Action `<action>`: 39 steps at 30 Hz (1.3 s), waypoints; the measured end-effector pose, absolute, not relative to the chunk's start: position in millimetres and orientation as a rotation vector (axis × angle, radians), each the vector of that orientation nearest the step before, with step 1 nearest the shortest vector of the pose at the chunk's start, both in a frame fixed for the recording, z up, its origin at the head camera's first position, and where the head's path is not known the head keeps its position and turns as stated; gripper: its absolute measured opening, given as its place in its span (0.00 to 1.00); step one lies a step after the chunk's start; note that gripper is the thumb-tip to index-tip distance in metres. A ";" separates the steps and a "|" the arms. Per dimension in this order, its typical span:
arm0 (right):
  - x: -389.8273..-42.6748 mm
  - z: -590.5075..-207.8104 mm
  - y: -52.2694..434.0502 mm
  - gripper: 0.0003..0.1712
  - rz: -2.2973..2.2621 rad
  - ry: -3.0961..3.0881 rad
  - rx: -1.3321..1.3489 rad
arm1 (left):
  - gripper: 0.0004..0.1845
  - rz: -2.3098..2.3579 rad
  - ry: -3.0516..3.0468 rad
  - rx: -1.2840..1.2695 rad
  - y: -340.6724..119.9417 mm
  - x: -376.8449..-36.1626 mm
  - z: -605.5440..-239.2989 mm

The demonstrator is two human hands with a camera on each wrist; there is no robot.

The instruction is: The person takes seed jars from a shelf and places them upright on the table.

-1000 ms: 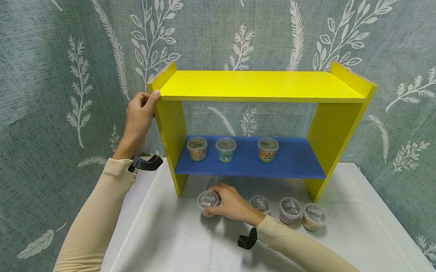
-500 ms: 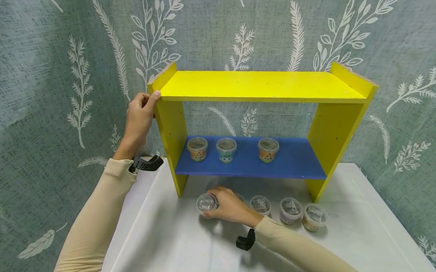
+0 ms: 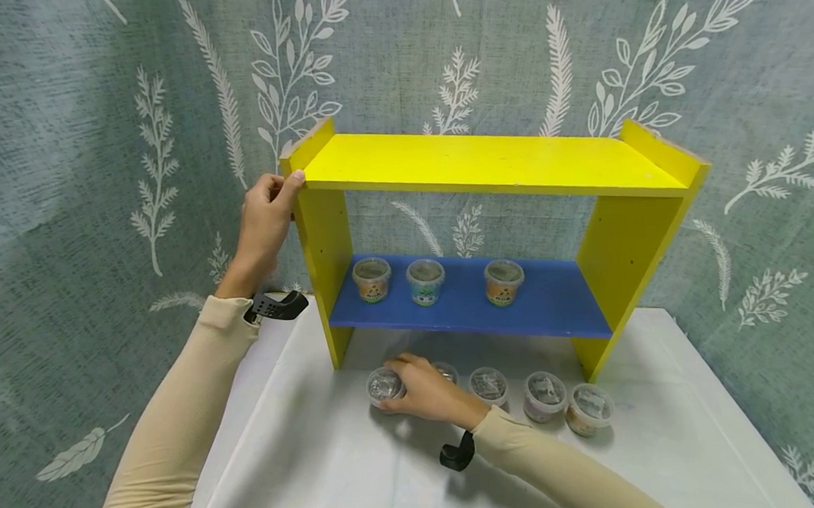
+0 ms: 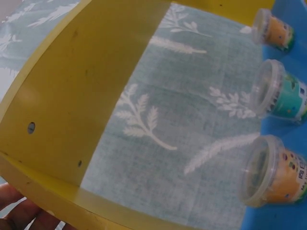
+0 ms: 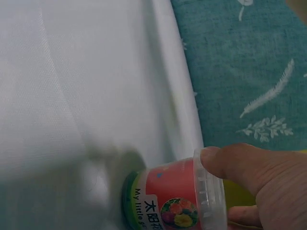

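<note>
A small lidded plastic tub with a red flower label is held by its rim between the thumb and fingers of my right hand, low over the white cloth in front of the shelf's left side. My left hand grips the upper left corner of the yellow shelf unit, thumb on the front edge. In the left wrist view only some of its fingertips show, behind the yellow board. Another tub is partly hidden behind my right hand.
Three lidded tubs stand on the blue shelf board: an orange one, a teal one and another orange one. More tubs stand on the white cloth to the right, the last one near the shelf's right leg.
My right hand has moved slightly left and down with the tub. A tub behind it has come into view. My left hand keeps its grip on the shelf unit.
</note>
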State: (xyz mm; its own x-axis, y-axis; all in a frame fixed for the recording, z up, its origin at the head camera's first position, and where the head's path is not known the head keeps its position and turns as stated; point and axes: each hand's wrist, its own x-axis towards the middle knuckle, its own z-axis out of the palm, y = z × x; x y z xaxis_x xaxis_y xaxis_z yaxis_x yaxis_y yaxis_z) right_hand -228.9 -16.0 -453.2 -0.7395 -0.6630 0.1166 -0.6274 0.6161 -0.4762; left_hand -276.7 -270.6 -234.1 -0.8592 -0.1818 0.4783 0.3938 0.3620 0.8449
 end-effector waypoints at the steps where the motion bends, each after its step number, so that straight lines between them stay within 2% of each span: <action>1: -229.1 -453.3 -15.5 0.38 -0.766 2.763 -1.114 | 0.25 -1.526 -2.127 -0.184 -270.6 -276.7 -234.2; 16: -232.7 -444.5 10.0 0.24 -0.965 2.760 -1.285 | 0.25 -1.517 -2.135 -0.170 -272.0 -278.1 -235.2; 39: -247.0 -393.8 74.7 0.20 -1.312 2.883 -1.288 | 0.25 -1.519 -2.130 -0.181 -271.3 -278.7 -235.3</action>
